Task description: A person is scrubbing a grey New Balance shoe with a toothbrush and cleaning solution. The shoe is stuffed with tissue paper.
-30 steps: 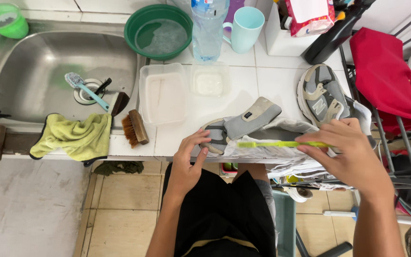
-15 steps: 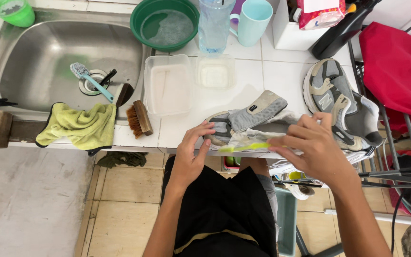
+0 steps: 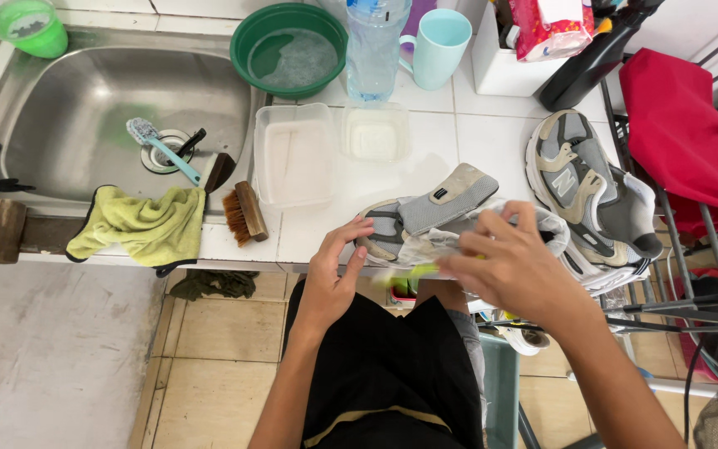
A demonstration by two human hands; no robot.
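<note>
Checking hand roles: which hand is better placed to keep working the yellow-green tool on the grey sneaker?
Right, probably. The right hand is over the grey sneaker with the blurred yellow-green tool at its fingers. The left hand grips the sneaker's end at the counter edge, bracing it.

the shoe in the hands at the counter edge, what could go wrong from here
1. The grey shoe lies at the counter's front edge, steadied only by the left hand and right hand; it could slip to the floor.
2. The second shoe lies close by the right hand and could get knocked.
3. The open plastic container and water bottle stand just behind; a sudden pull might bump them.
</note>
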